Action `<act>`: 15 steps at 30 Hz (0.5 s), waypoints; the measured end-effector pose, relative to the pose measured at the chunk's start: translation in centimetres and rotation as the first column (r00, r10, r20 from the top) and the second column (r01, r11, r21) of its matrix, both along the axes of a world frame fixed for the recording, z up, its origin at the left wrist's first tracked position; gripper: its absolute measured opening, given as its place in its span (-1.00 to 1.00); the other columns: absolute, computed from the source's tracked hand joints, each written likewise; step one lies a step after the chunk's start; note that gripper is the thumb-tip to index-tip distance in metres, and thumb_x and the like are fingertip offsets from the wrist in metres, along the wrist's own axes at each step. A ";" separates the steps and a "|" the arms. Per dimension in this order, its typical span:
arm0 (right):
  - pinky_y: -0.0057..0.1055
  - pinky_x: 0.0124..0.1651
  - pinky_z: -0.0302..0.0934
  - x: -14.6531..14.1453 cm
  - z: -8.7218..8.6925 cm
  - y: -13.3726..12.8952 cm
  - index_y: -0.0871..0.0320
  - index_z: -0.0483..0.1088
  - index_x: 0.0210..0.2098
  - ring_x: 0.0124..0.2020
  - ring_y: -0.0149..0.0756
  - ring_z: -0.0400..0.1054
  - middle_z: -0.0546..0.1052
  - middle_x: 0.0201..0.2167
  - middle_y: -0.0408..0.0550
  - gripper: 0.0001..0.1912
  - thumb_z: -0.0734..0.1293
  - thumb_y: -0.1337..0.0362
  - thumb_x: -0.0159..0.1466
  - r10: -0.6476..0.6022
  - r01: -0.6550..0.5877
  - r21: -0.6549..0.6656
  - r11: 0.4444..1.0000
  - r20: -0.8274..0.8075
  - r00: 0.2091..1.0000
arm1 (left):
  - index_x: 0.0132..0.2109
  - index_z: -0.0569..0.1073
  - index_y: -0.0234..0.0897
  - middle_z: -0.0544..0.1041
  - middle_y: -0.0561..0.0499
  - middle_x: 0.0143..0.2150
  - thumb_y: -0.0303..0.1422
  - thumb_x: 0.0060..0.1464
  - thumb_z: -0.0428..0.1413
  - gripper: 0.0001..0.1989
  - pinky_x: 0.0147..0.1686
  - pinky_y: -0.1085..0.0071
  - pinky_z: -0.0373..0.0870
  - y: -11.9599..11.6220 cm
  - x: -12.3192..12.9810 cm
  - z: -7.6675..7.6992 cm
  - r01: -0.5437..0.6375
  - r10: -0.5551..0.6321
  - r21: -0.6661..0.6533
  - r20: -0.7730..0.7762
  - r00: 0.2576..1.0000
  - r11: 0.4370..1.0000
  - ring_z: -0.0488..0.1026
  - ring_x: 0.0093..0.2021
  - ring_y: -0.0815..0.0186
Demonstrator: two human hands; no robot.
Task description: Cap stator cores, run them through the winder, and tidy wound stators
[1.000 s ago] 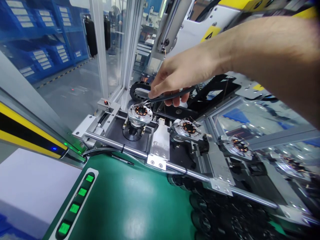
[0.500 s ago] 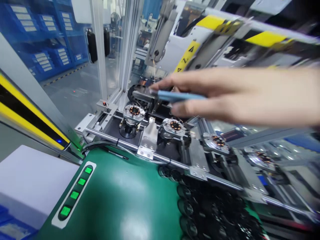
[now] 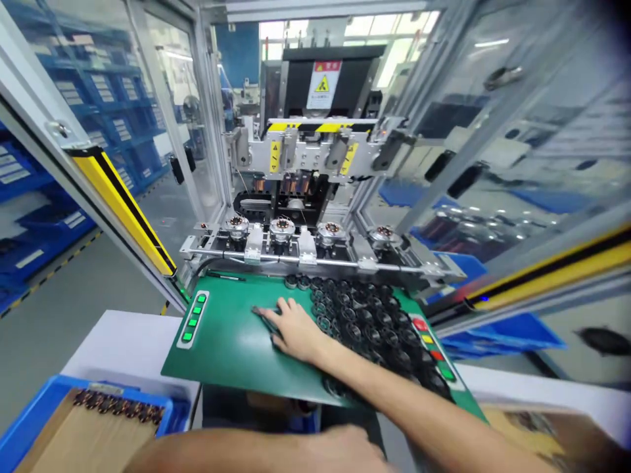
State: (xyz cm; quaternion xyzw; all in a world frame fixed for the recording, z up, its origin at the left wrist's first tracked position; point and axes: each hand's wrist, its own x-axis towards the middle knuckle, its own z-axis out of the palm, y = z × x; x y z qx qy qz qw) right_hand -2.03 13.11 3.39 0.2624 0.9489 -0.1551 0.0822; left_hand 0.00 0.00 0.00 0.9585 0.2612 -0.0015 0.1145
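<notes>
Metal framing of a clear-walled machine is the biggest thing before me, and I'm reading the clock from my right hand. Next in size comes the green worktop, lying under that hand. At 8 o'clock sits a blue tray with cardboard inside and a row of copper-and-black pieces along its far side. At 3 o'clock a crowd of black round parts covers the worktop's right half, close to my wrist. From 11 round to about 1 o'clock, four round metal holders line up behind a steel rail, each with a copper-coloured ring on top.

Down at 5 o'clock is my left hand, blurred at the near edge; I can't tell whether its fingers are open or closed. My right hand is low over the green, its fingers grasping a slim dark tool, index stretched along it. At 9 o'clock a pale strip carries four lit green buttons. A thin black pen-like stick lies at 10 o'clock. Slightest is the dark tool, its end poking out past my index finger; its exact kind is too small to tell.
</notes>
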 end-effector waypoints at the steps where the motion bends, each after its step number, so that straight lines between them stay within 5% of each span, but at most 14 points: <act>1: 0.22 0.51 0.29 0.3 -0.1 0.2 0.03 0.31 0.70 0.43 0.29 0.36 0.46 0.42 0.39 -0.25 0.41 0.26 0.56 -0.005 0.005 0.011 1.000 -0.013 1.000 | 0.23 0.66 -0.03 0.78 -0.01 0.06 -0.10 0.54 0.30 -0.74 -0.15 0.27 0.71 -0.7 -1.8 1.1 0.002 0.000 -0.047 0.038 0.999 0.999 0.76 0.00 0.19; 3: 0.25 0.63 0.16 1.6 0.8 0.8 0.10 0.39 0.65 0.52 0.30 0.30 0.42 0.51 0.41 -0.31 0.42 0.27 0.57 0.000 0.002 0.042 0.999 -0.038 0.999 | 0.34 0.61 -0.14 0.80 -0.04 0.09 -0.01 0.57 0.24 -0.58 -0.01 0.18 0.73 -2.5 -6.6 3.9 -0.098 0.119 -0.133 0.162 0.980 0.986 0.78 0.08 0.13; 5: 0.19 0.67 0.12 3.4 2.9 1.8 0.11 0.42 0.62 0.57 0.27 0.27 0.41 0.57 0.36 -0.34 0.45 0.22 0.58 0.005 -0.001 0.067 0.998 -0.064 0.998 | 0.39 0.57 0.00 0.77 0.02 0.25 -0.09 0.59 0.22 -0.64 0.15 0.15 0.70 -4.6 -12.5 7.2 -0.391 0.423 -0.163 0.283 0.861 0.906 0.75 0.20 0.14; 8: 0.06 0.57 0.32 4.5 7.0 4.6 0.10 0.38 0.64 0.47 0.17 0.44 0.54 0.46 0.28 -0.34 0.42 0.11 0.63 -0.029 0.038 0.096 0.995 -0.094 0.995 | 0.32 0.60 0.14 0.73 0.04 0.30 -0.06 0.61 0.14 -0.70 0.28 0.10 0.66 -5.5 -21.1 11.3 -0.812 0.772 -0.046 0.348 0.533 0.581 0.71 0.25 0.08; 11: 0.09 0.45 0.47 2.1 10.9 8.8 0.12 0.40 0.58 0.32 0.07 0.58 0.65 0.31 0.21 -0.41 0.40 0.08 0.66 -0.131 0.147 0.146 0.978 -0.113 0.985 | 0.30 0.61 0.06 0.65 -0.03 0.35 -0.02 0.53 0.16 -0.65 0.22 0.02 0.69 -1.3 -27.3 13.8 -0.917 0.873 0.151 0.281 0.398 0.369 0.69 0.23 -0.03; 15: 0.14 0.34 0.57 -3.8 14.0 14.1 0.12 0.50 0.44 0.30 0.04 0.58 0.58 0.39 0.15 -0.47 0.50 0.03 0.60 -0.245 0.258 0.195 0.946 -0.090 0.965 | 0.29 0.62 -0.15 0.51 -0.24 0.47 -0.13 0.43 0.23 -0.60 0.51 -0.14 0.47 9.2 -32.1 15.5 -0.922 0.909 0.265 0.231 0.346 0.284 0.46 0.47 -0.18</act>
